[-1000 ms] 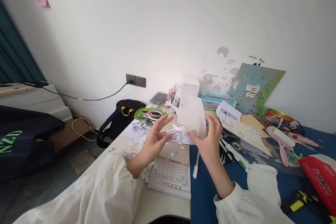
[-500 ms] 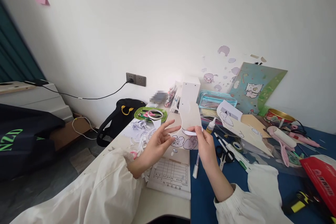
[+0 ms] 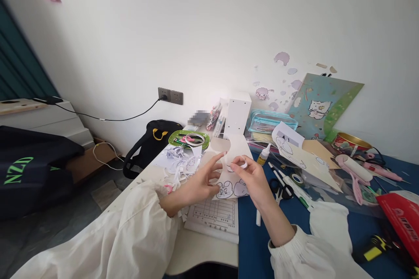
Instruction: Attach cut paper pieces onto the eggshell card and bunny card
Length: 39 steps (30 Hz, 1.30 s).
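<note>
A pale sheet with cartoon drawings (image 3: 225, 189) lies over a printed form (image 3: 214, 218) between my hands. My left hand (image 3: 205, 179) is at the sheet's left side, fingers spread, with nothing gripped. Above the sheet's right part, my right hand (image 3: 250, 174) pinches a small curled white paper strip (image 3: 244, 165) between thumb and fingers. A glue bottle (image 3: 263, 155) with a white nozzle stands just beyond my right hand. Black-handled scissors (image 3: 281, 191) lie to its right, beside pens and a roll of tape (image 3: 297, 178).
Paper scraps (image 3: 181, 163) and a green tray (image 3: 189, 138) are on the left. Behind stand a white box (image 3: 238, 115) and a clear blue pouch (image 3: 273, 122). A red packet (image 3: 401, 222) and pink roller (image 3: 356, 178) are at right.
The sheet has come down flatter and nearer. My right hand has shifted its pinch, and the white strip is now curled. My left fingers have moved slightly right and down.
</note>
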Available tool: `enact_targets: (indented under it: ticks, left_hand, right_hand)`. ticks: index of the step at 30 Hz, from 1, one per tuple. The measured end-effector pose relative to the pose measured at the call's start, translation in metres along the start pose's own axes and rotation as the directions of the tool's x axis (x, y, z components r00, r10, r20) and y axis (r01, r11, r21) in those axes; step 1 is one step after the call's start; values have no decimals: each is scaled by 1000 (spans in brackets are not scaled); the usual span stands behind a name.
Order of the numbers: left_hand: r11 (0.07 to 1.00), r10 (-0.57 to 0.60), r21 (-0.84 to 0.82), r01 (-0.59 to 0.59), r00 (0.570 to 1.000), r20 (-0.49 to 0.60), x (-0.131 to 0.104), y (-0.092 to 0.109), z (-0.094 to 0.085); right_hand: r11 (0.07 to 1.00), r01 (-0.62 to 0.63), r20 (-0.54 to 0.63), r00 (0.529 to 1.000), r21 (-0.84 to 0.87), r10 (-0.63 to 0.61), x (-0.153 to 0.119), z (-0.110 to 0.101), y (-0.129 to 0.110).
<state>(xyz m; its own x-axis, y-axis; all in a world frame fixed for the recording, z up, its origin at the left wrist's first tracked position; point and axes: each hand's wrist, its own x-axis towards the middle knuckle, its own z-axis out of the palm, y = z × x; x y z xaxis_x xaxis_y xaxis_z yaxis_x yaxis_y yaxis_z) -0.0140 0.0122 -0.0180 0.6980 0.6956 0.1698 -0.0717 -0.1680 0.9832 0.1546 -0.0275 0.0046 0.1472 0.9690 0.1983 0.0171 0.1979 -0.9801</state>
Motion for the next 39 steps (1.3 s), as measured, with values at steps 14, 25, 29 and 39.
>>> enact_targets:
  ticks: [14,25,29,39]
  left_hand:
    - [986,7,-163,-29,991,-132,6,12,-5]
    - [964,-37,-265,5,992,-118,5,12,-4]
    - [970,-31,-243,-6,988,-148,6,15,-4]
    - [987,7,-153,-36,982,-186,5,18,-8]
  right_hand:
    - [933,77,49,997,-351,-64,-1,-9,-6]
    - [850,237,108,972,-471,-211,-2,-1,3]
    - [865,241,123,970,-440,-207,-3,-1,0]
    - [875,215,159,974,-434,-160,-1,-7,-1]
